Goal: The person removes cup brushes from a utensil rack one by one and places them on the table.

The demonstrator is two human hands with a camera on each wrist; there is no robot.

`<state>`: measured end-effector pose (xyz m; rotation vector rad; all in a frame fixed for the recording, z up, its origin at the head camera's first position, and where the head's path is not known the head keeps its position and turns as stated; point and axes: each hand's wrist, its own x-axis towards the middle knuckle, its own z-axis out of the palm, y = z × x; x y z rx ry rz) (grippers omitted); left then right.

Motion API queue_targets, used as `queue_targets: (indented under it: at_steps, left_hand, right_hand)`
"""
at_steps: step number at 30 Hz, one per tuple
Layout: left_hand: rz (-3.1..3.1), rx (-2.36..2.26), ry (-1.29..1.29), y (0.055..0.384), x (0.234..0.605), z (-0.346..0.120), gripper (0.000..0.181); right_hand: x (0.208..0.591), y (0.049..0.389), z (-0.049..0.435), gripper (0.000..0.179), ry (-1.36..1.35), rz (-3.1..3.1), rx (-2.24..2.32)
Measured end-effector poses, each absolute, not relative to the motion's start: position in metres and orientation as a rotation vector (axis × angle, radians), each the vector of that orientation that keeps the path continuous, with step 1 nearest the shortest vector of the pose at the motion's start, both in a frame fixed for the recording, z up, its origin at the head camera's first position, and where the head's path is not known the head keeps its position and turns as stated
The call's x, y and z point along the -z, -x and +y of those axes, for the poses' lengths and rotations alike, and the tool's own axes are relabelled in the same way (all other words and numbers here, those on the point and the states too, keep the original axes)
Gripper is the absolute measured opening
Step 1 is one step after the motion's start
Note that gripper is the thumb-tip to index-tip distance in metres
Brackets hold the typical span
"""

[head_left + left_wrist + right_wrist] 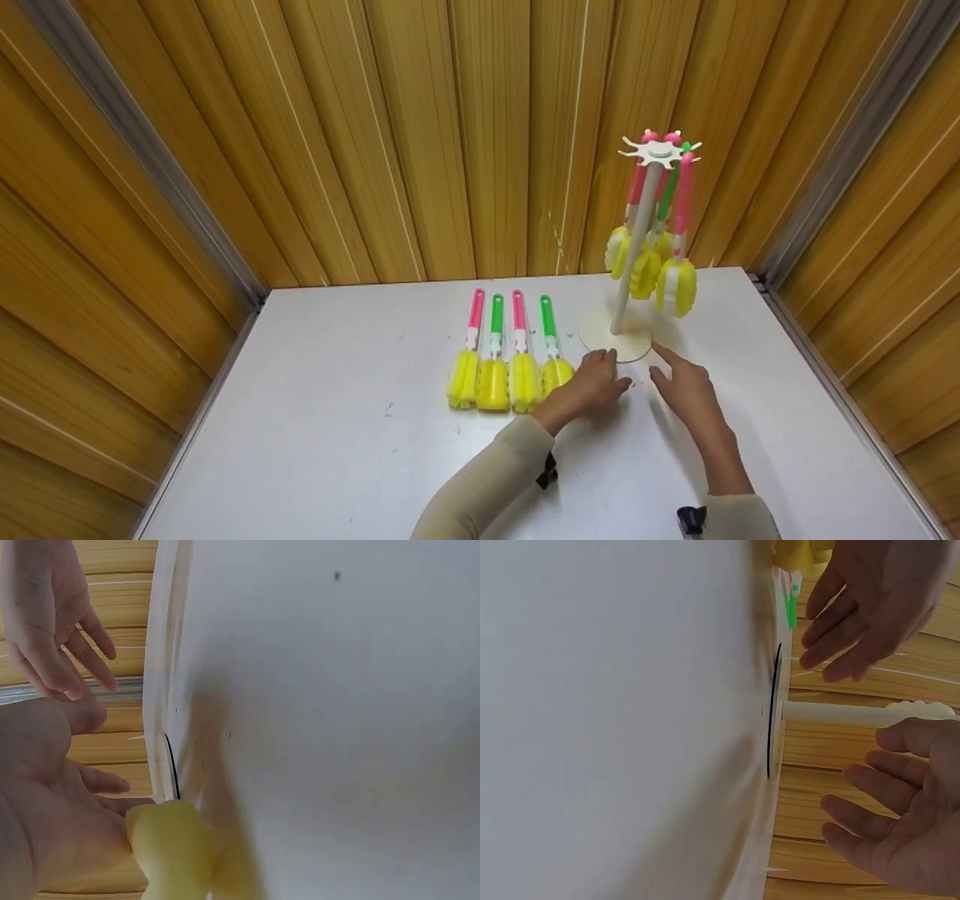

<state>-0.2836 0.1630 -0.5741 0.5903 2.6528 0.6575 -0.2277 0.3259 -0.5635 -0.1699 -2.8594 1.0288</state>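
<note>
A white stand point(637, 251) rises from a round cream base point(596, 339), with a star-shaped hook top point(659, 154). Several bottle brushes point(676, 289) with pink or green handles and yellow-and-white sponge heads hang from it. My left hand point(598, 381) is at the base's front edge, fingers relaxed; contact with the base cannot be told. On the other side, my right hand point(688, 390) points its extended index finger toward the base's right front edge. Neither palm holds anything in the wrist views. Left of the stand, several more sponge brushes point(493, 384) lie in a row, one partly behind my left hand.
The white tabletop point(322, 390) extends left and toward the front. Wood-look panels point(420, 135) stand behind it and on both sides, with grey metal strips point(832, 142) at the corners.
</note>
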Motion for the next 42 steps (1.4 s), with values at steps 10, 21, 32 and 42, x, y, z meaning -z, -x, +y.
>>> queue_targets:
  at_steps: [10,21,32,42]
  left_hand:
    - [2.816,-0.439,-0.511,0.305,0.580,0.201,0.061]
    - [2.829,-0.278,-0.507,0.348,0.601,0.200,0.078]
    - [2.811,-0.224,-0.698,0.357,0.595,0.179,0.085]
    - [2.775,-0.268,-0.736,0.355,0.600,0.176,0.084]
  right_hand:
    - [0.562,0.208,0.327,0.049,0.203,-2.829,-1.017]
    - [0.550,0.200,0.329,0.047,0.226,-2.752,-0.982]
    - [0.526,0.206,0.334,0.042,0.247,-2.546,-0.979]
    - [0.503,0.211,0.339,0.045,0.326,-2.450,-1.025]
